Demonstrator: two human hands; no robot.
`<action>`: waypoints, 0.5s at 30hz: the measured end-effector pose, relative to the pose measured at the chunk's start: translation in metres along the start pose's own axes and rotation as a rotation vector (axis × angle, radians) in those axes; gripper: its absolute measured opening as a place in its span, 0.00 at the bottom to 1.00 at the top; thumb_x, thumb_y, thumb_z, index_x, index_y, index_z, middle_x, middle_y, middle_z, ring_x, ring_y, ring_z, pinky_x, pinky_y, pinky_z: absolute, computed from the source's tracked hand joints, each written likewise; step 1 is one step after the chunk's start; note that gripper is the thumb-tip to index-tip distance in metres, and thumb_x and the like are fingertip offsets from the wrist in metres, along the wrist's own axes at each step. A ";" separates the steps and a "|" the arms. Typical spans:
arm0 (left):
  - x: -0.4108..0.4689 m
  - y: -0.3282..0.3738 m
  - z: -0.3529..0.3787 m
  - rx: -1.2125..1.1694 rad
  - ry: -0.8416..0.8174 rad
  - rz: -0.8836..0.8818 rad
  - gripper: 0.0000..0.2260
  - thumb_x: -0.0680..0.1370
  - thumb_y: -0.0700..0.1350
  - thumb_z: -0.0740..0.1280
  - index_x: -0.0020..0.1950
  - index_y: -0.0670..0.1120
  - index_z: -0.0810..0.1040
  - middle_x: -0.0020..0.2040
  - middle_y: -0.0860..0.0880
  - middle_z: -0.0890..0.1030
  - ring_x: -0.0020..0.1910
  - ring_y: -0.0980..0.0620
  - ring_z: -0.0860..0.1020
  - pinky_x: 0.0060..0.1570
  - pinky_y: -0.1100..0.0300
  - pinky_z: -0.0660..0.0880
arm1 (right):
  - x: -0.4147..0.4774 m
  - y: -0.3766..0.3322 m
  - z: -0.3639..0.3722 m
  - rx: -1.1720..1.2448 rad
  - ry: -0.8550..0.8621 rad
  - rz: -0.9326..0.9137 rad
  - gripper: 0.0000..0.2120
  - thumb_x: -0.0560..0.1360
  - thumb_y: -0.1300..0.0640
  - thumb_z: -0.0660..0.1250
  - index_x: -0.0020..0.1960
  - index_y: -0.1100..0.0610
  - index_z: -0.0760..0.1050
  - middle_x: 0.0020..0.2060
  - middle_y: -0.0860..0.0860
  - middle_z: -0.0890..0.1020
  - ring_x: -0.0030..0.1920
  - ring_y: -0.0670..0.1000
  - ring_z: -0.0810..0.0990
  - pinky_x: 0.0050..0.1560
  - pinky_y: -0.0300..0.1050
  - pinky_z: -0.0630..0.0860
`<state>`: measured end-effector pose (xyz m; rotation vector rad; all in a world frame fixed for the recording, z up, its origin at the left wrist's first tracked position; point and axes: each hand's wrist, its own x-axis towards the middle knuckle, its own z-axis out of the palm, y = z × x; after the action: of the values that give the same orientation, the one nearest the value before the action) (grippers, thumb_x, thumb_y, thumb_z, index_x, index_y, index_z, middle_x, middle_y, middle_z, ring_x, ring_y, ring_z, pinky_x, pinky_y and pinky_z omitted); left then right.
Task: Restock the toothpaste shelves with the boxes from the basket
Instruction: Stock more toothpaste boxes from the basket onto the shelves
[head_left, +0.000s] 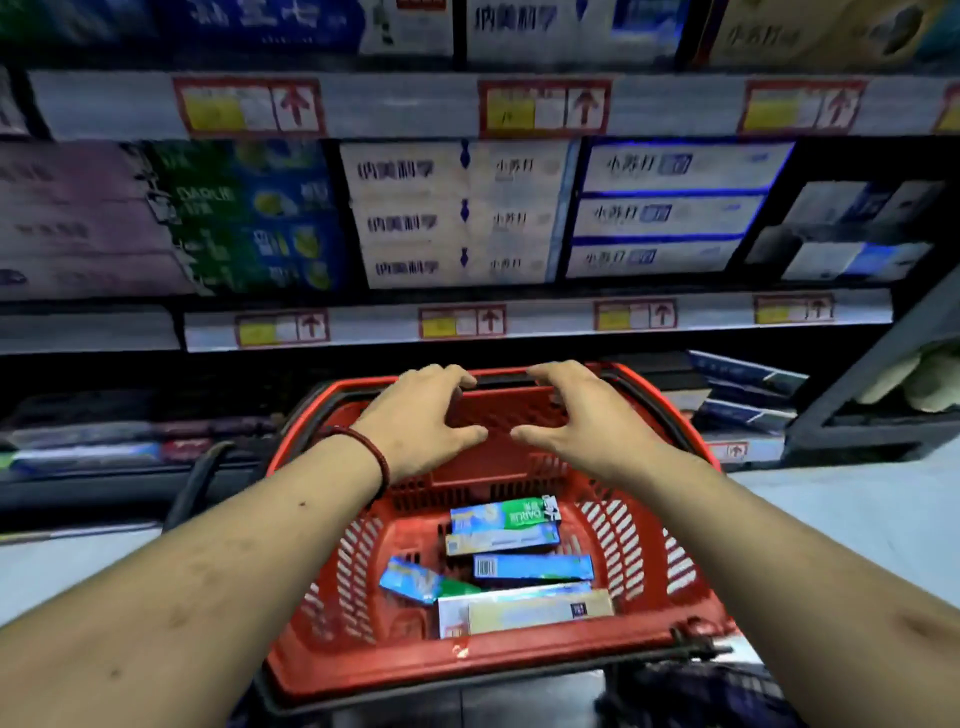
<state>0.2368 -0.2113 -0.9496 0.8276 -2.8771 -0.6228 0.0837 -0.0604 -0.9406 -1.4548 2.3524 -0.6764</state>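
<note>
Several toothpaste boxes (519, 564) lie flat and jumbled toward the near wall of the red basket (467, 673), loose as if just for carrying. My left hand (421, 415) and right hand (576, 415) hover at its far rim, fingers spread and bent, gripping nothing, probably to steady it. Beyond, the shelves (545, 323) hold stacks with their labels facing out.

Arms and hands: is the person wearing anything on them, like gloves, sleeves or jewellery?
No sleeves or gloves show: the left forearm, the right forearm, the left hand and the right hand are bare, no ring visible. The only thing worn is a dark red cord bracelet around the left wrist.
</note>
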 end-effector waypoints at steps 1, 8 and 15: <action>0.001 -0.005 0.015 -0.011 -0.044 -0.022 0.28 0.74 0.59 0.74 0.70 0.50 0.74 0.65 0.48 0.79 0.66 0.48 0.76 0.67 0.53 0.71 | 0.000 0.009 0.011 -0.005 -0.052 0.027 0.36 0.72 0.45 0.77 0.74 0.54 0.69 0.67 0.51 0.74 0.67 0.51 0.74 0.67 0.41 0.69; 0.010 -0.043 0.114 0.050 -0.373 -0.152 0.26 0.77 0.57 0.71 0.71 0.48 0.73 0.66 0.43 0.77 0.66 0.43 0.75 0.65 0.55 0.71 | 0.005 0.073 0.082 -0.026 -0.291 0.272 0.36 0.71 0.45 0.77 0.74 0.57 0.69 0.68 0.55 0.74 0.68 0.55 0.74 0.64 0.41 0.67; 0.029 -0.086 0.195 0.016 -0.561 -0.358 0.20 0.79 0.53 0.69 0.65 0.41 0.77 0.63 0.40 0.80 0.63 0.40 0.78 0.59 0.54 0.74 | 0.026 0.128 0.144 -0.094 -0.451 0.481 0.34 0.72 0.47 0.77 0.72 0.58 0.70 0.68 0.58 0.76 0.68 0.58 0.75 0.62 0.45 0.71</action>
<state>0.2179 -0.2227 -1.1635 1.3830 -3.2362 -1.0104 0.0440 -0.0696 -1.1304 -0.8886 2.2517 -0.0980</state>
